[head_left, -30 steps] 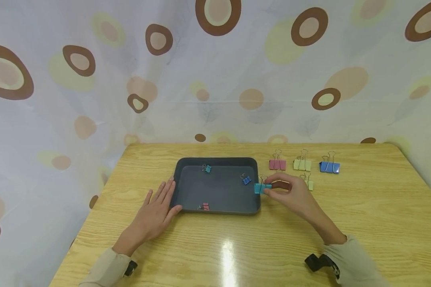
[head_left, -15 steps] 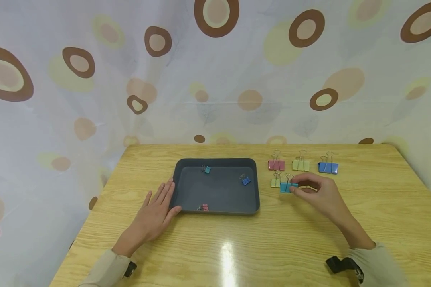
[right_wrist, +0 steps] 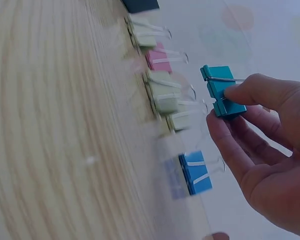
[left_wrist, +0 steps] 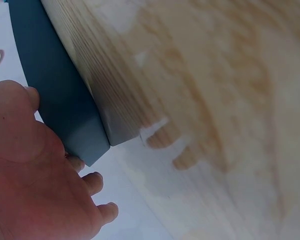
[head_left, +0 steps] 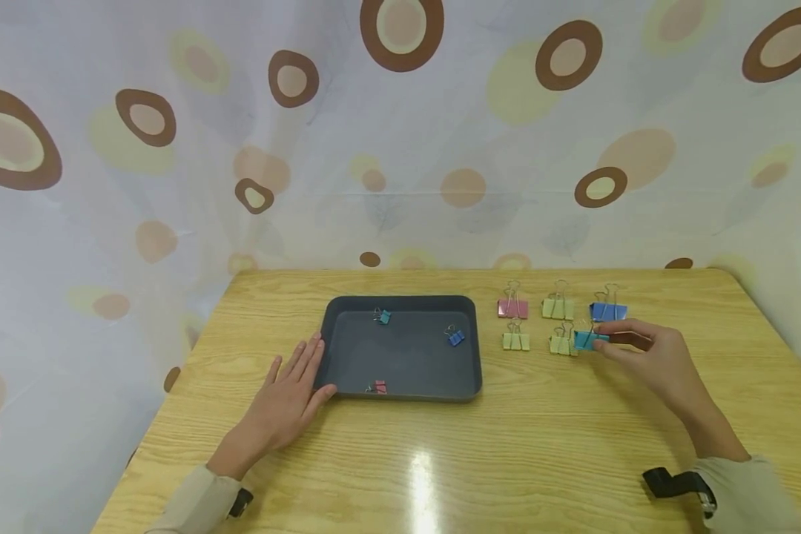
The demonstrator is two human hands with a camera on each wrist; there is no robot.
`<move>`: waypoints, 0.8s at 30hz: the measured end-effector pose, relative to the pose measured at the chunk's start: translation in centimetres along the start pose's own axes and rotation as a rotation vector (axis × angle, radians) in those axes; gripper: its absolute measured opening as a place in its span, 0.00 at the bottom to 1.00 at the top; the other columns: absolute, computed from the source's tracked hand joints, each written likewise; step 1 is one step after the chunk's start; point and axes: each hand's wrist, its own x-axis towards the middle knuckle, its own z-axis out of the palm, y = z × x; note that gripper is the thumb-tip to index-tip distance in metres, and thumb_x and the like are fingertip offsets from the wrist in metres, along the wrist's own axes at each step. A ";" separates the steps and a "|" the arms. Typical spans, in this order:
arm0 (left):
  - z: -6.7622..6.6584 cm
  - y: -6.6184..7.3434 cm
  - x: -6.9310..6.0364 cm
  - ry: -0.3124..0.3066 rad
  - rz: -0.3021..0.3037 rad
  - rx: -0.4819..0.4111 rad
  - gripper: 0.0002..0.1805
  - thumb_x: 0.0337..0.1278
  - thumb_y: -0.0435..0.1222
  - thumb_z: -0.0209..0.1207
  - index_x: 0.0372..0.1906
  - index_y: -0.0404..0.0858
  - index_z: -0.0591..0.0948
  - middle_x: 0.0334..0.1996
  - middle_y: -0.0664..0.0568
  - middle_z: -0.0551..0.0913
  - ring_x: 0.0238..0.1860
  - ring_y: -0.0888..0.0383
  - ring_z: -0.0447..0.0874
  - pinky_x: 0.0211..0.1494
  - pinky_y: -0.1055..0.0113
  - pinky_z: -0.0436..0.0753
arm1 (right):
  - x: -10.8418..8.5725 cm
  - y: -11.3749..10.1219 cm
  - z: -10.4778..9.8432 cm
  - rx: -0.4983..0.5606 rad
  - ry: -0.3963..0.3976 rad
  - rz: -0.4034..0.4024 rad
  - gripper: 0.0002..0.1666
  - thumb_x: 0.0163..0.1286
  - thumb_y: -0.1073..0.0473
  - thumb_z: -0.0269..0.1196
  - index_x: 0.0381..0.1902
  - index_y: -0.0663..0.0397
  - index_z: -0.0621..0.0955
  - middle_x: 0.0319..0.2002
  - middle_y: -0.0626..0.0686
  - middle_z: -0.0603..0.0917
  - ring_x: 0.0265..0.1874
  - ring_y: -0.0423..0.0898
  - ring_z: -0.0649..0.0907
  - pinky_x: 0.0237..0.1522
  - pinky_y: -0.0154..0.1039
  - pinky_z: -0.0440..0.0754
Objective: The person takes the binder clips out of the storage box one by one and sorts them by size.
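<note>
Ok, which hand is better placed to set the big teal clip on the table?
Probably the right hand: it pinches the big teal clip near the big blue clip, while the left hand is at the left side of the tray.

Indoor spot, room type unclear — wooden table (head_left: 347, 467), patterned backdrop (head_left: 354, 141).

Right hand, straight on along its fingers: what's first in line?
Leading with the teal clip it pinches, the right hand would likely meet the nearer pale green clip of the front row; depth is unclear, so it might pass above.
</note>
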 end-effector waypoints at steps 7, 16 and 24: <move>-0.2 0.1 0.0 0.002 -0.004 0.005 0.42 0.80 0.55 0.45 0.82 0.33 0.50 0.83 0.43 0.47 0.81 0.42 0.47 0.77 0.34 0.50 | 0.0 2.4 -1.7 0.022 0.005 0.063 0.21 0.70 0.56 0.71 0.53 0.67 0.85 0.43 0.26 0.83 0.42 0.21 0.82 0.40 0.20 0.78; -0.2 0.1 0.0 -0.001 -0.005 -0.002 0.42 0.80 0.55 0.45 0.82 0.33 0.50 0.83 0.43 0.47 0.81 0.41 0.48 0.77 0.34 0.50 | -0.2 3.9 -2.4 -0.033 0.004 0.053 0.20 0.70 0.56 0.71 0.51 0.69 0.85 0.39 0.29 0.85 0.37 0.24 0.83 0.36 0.23 0.80; -0.2 0.2 0.1 -0.002 -0.003 -0.002 0.42 0.80 0.55 0.45 0.82 0.32 0.50 0.83 0.43 0.47 0.81 0.41 0.48 0.77 0.34 0.50 | -0.1 4.1 -2.2 -0.140 -0.017 0.047 0.18 0.70 0.54 0.71 0.48 0.65 0.88 0.38 0.35 0.87 0.35 0.22 0.80 0.37 0.20 0.75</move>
